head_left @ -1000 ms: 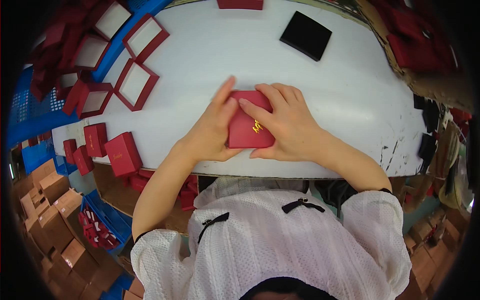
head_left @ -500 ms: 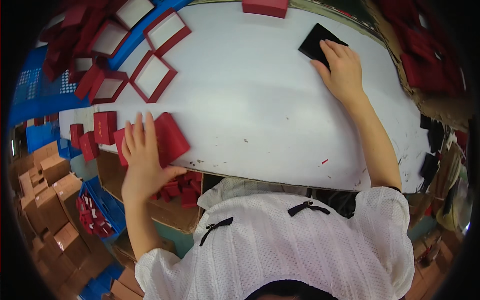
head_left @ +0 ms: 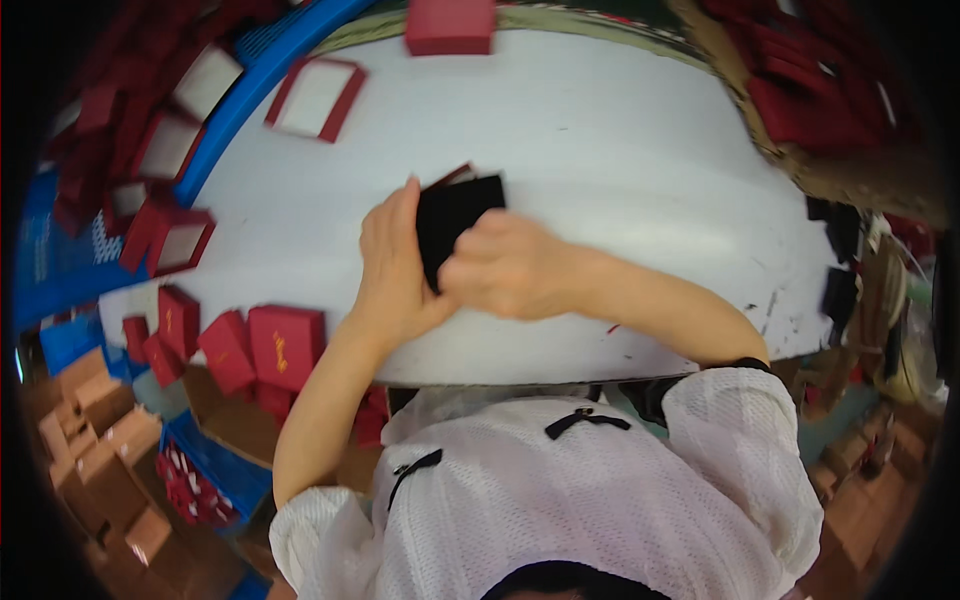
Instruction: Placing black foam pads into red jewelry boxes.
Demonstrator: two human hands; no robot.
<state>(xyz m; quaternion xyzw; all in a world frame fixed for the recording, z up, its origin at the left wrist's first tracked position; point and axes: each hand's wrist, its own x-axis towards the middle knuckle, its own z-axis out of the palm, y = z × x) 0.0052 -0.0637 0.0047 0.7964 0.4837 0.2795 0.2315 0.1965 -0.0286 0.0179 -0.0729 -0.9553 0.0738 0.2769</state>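
At the middle of the white table, a black square pad (head_left: 462,205) lies over an open red box (head_left: 452,177). Only a strip of the box's far rim shows; the pad hides the rest. My left hand (head_left: 390,265) grips the box along its left side, thumb toward me. Curled and a little blurred, my right hand (head_left: 512,265) presses its fingers on the near right part of the pad. Whether the pad sits inside the box or on top of it, I cannot tell.
Another open red box with a white inside (head_left: 316,98) lies at the far left, beside a blue crate (head_left: 215,150) heaped with more. Closed red boxes (head_left: 287,347) line the near left edge. A red box (head_left: 450,28) stands at the far edge. Cardboard boxes (head_left: 105,440) fill the lower left.
My right hand has brought the black pad from the far right to the middle. My left hand has left the closed red boxes and taken hold of one open red box.
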